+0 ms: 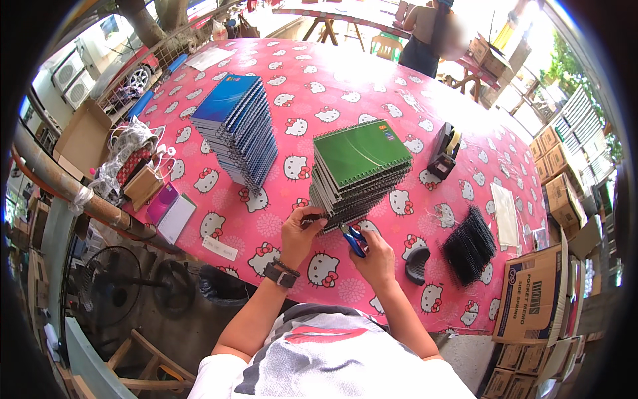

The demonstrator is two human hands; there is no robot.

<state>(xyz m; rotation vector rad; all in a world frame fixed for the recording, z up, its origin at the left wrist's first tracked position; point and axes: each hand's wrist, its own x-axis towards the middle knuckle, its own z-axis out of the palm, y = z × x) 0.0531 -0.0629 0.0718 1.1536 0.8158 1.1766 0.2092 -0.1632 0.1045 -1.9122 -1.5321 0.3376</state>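
Note:
A tall stack of green spiral notebooks (362, 153) stands in front of me on the pink patterned tablecloth (345, 266). At its near lower edge, my left hand (300, 234) pinches the corner of a notebook low in the stack. My right hand (375, 256) is closed round blue-handled pliers (354, 241), whose jaws are against the wire spiral near my left fingertips. What the jaws grip is too small to make out. Further left rises a stack of blue spiral notebooks (239, 133).
To the right lie black wire spirals (469, 246), a curved black piece (417, 266) and a tape dispenser (444, 151). A purple notebook (171, 211) and a paper slip (219, 248) lie left. Cartons (531, 296) stand by the right edge; another person (425, 36) is at the back.

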